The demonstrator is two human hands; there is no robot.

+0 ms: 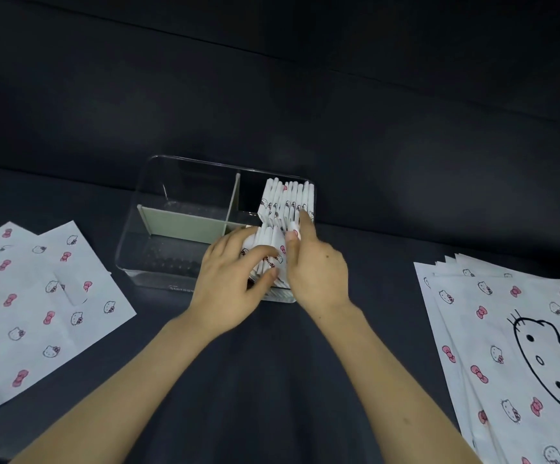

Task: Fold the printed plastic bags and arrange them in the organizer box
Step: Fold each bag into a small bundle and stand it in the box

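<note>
The organizer box's [184,159] right compartments hold folded bags [287,199]; my left hand [228,289] pinches the near row, my right hand [318,272] presses it; flat bags [54,296] await folding.

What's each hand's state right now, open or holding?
Left hand: fingers curled round the near folded bags, gripping them.
Right hand: open, straight fingers touching the rear folded bags.
</note>
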